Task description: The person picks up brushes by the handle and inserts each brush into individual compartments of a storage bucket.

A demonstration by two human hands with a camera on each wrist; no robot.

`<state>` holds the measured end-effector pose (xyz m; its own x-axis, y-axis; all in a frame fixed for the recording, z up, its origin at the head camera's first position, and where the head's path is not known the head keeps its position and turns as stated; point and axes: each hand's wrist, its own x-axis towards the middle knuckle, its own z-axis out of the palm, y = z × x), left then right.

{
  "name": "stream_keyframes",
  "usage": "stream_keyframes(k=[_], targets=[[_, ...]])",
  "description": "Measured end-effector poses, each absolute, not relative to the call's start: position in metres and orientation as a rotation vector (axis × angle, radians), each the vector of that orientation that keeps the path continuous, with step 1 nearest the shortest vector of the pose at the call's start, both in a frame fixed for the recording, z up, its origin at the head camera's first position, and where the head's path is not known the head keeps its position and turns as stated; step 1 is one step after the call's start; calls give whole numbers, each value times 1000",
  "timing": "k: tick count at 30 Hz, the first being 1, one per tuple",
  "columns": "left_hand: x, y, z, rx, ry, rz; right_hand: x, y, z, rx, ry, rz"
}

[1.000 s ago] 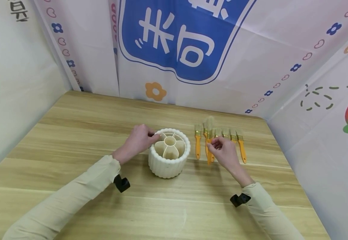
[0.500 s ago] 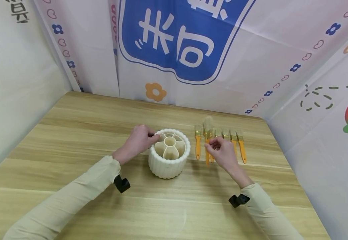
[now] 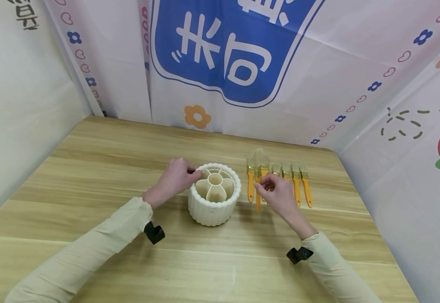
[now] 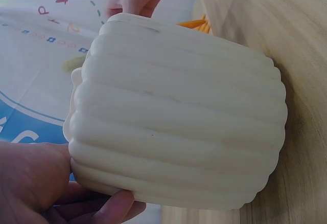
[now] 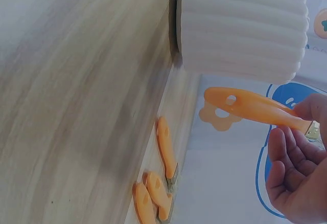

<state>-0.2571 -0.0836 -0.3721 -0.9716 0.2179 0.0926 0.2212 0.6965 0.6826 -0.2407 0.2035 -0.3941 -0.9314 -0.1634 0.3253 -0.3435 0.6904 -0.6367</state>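
My left hand (image 3: 176, 179) grips the rim of a white ribbed round container (image 3: 209, 212), thumb over the edge and fingers outside. Petal-shaped dividers surround a central ring inside the container, which stands upright on the table. To its right, my right hand (image 3: 278, 195) pinches a paintbrush (image 5: 250, 106) between thumb and fingers near its metal band. That brush has a flat orange handle with a hole at its end; in the head view its pale bristles point away from me. Several like paintbrushes (image 3: 306, 191) lie in a row behind and beside the right hand.
The wooden table (image 3: 159, 269) reaches back to a white printed cloth (image 3: 129, 84) with a blue sign. White side walls (image 3: 413, 181) close it in at left and right. A black camera mount sits on each wrist.
My right hand has moved slightly left toward the container, carrying the paintbrush away from the middle of the row. The left hand and the container have stayed put.
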Motion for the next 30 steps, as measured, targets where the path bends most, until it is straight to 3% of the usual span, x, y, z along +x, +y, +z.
stream_keyframes(k=[30], targets=[[-253, -84, -373, -346, -2859, -1248, -235, 190, -377, 509, -2535, 1094]])
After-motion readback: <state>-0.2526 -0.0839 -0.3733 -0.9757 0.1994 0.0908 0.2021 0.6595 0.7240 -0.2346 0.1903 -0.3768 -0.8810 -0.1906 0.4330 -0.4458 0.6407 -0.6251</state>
